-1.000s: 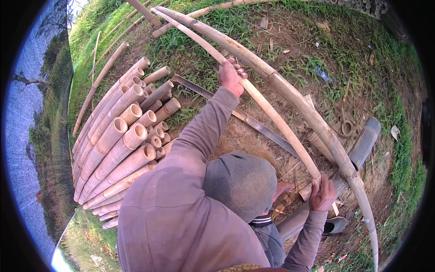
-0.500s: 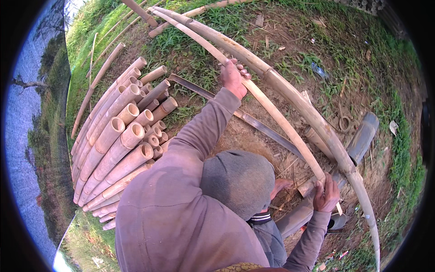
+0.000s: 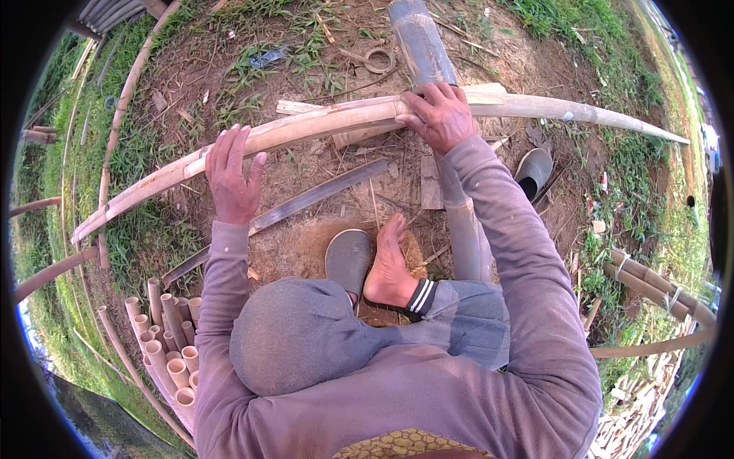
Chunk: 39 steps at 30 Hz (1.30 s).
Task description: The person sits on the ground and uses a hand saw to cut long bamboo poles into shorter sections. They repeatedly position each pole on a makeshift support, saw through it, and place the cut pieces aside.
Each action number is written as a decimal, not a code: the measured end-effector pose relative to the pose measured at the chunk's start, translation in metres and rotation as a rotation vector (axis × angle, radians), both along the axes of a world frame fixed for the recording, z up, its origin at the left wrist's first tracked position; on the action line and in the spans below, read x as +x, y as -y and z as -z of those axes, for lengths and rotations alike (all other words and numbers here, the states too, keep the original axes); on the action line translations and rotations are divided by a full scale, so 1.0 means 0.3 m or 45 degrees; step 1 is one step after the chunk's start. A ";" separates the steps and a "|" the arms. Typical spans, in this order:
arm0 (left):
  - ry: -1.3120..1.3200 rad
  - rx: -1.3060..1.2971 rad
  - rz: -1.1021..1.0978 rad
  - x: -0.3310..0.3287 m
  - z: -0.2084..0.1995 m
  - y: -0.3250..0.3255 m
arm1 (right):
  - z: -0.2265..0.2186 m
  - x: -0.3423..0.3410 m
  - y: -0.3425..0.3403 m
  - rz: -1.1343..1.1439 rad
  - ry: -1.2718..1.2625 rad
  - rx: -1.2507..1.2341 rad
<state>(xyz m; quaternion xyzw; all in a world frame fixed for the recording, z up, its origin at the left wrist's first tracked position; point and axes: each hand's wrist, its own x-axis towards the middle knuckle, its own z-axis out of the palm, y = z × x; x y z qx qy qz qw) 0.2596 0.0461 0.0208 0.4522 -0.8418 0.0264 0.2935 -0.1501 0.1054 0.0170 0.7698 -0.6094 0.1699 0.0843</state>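
Note:
A long bamboo pole (image 3: 527,106) arches across the upper middle, tapering toward its right end. Against it lies a pale split bamboo strip (image 3: 298,131), and the two run close together toward the left. My left hand (image 3: 235,180) lies over the strip and pole, fingers stretched out and thumb apart below. Farther right, my right hand (image 3: 441,118) is closed over the strip and pole, its fingers wrapped across the top. Beneath that hand, a thick grey bamboo trunk (image 3: 462,229) lies on the ground, pointing away from me.
A dark split bamboo piece (image 3: 321,195) lies on the soil. One grey clog (image 3: 349,260) is beside my bare foot (image 3: 390,264); another clog (image 3: 534,172) lies right of the trunk. Cut bamboo tubes (image 3: 172,352) are stacked lower left. Tied poles (image 3: 657,283) lie at right.
The view has turned right. The pale strip, earlier held apart from the pole, now lies against it. My left hand has loosened from its grip; my right hand has moved onto the pole.

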 end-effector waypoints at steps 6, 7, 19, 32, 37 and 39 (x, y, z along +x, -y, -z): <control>0.291 0.218 0.270 -0.134 0.057 0.103 | 0.066 0.019 0.027 0.103 0.060 0.020; 0.281 0.235 0.270 -0.134 0.063 0.107 | 0.071 0.020 0.026 0.122 0.071 0.056; 0.386 0.221 0.254 -0.146 0.052 0.124 | 0.350 -0.327 -0.758 1.797 0.475 -0.193; 0.430 0.288 0.309 -0.145 0.048 0.136 | 0.270 -0.432 -0.989 2.761 1.092 0.119; 0.486 0.320 0.269 -0.200 0.019 0.134 | 0.427 -0.413 -1.047 2.507 0.879 1.033; 0.488 0.318 0.244 -0.179 0.003 0.119 | 0.366 -0.354 -0.987 2.384 0.771 0.978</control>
